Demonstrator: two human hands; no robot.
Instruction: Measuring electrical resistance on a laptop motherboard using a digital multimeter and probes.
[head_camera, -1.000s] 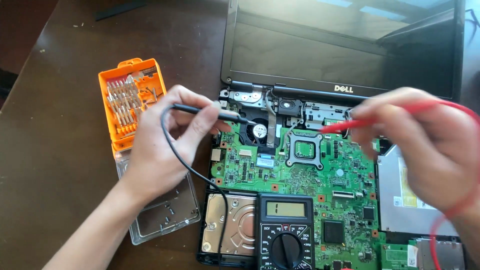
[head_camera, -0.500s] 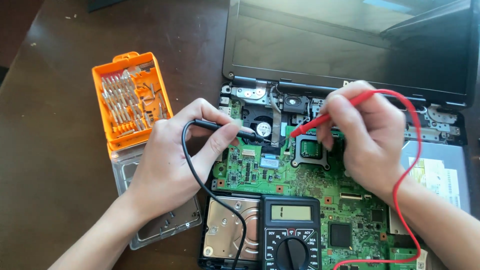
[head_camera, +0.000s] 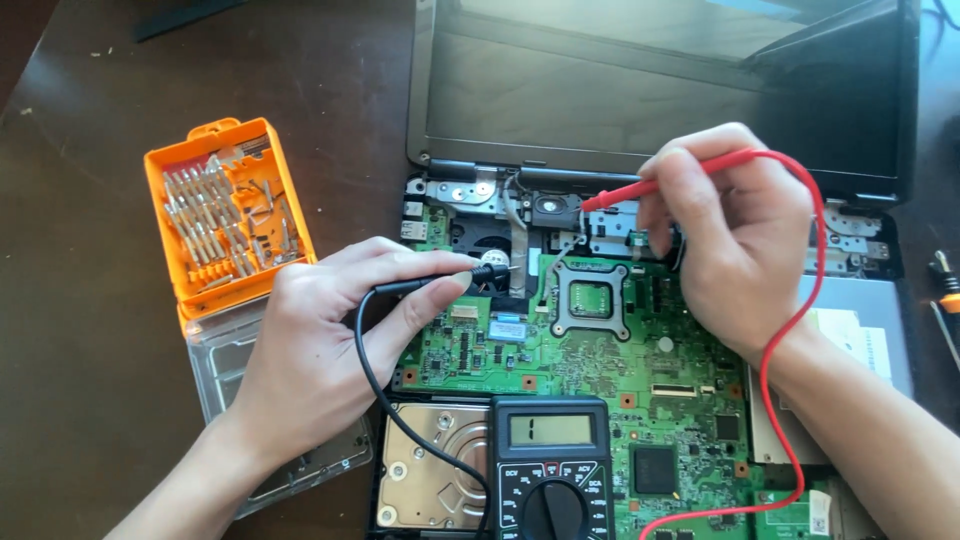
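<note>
Holding two meter leads over the opened laptop: your left hand (head_camera: 320, 350) has its grip clenched on the black probe (head_camera: 440, 281), tip near the fan; your right hand (head_camera: 735, 235) pinches the red probe (head_camera: 650, 187), tip at the hinge area. Green motherboard (head_camera: 600, 370) below; multimeter (head_camera: 552, 470) at front; orange bit case (head_camera: 228, 215) left on the surface.

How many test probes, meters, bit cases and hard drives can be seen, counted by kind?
Test probes: 2, a black probe in the left hand, a red probe in the right hand
Multimeter: 1
Orange bit case: 1
Hard drive: 1
Total: 5
</note>
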